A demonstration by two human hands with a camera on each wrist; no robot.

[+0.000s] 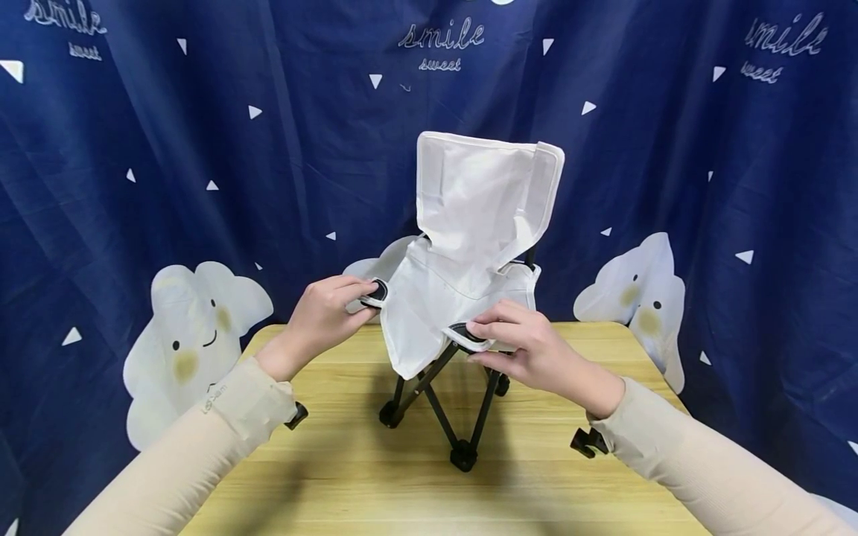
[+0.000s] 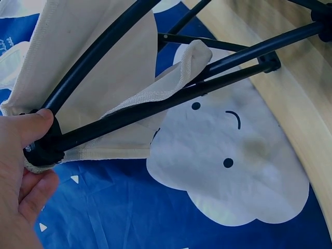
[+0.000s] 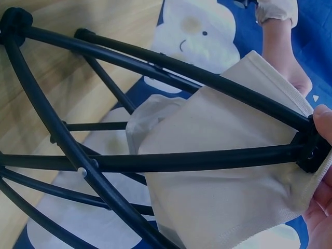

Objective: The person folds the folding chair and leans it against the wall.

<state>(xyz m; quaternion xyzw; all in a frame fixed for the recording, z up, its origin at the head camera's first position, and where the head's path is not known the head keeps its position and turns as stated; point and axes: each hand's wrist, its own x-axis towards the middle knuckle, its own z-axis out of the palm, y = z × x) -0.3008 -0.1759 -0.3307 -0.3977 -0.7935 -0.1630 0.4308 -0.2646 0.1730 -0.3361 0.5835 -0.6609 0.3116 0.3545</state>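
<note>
A small folding chair (image 1: 485, 193) with a white fabric seat and backrest stands upright on the table, its black legs splayed. At the seat's front left corner, my left hand (image 1: 328, 309) pinches the black-patched tip between thumb and fingers. My right hand (image 1: 519, 342) grips the matching front right corner the same way. From below, the left wrist view shows my left thumb (image 2: 39, 124) on the black joint where two tubes meet. In the right wrist view, black tubes (image 3: 207, 158) run to a corner joint (image 3: 311, 148) beside my right fingers (image 3: 321, 205).
The chair's black feet (image 1: 464, 454) rest on a light wooden table (image 1: 322, 476). Behind hangs a dark blue curtain (image 1: 322, 149) printed with clouds, triangles and lettering. Black clips (image 1: 588, 442) hang at both sleeve cuffs.
</note>
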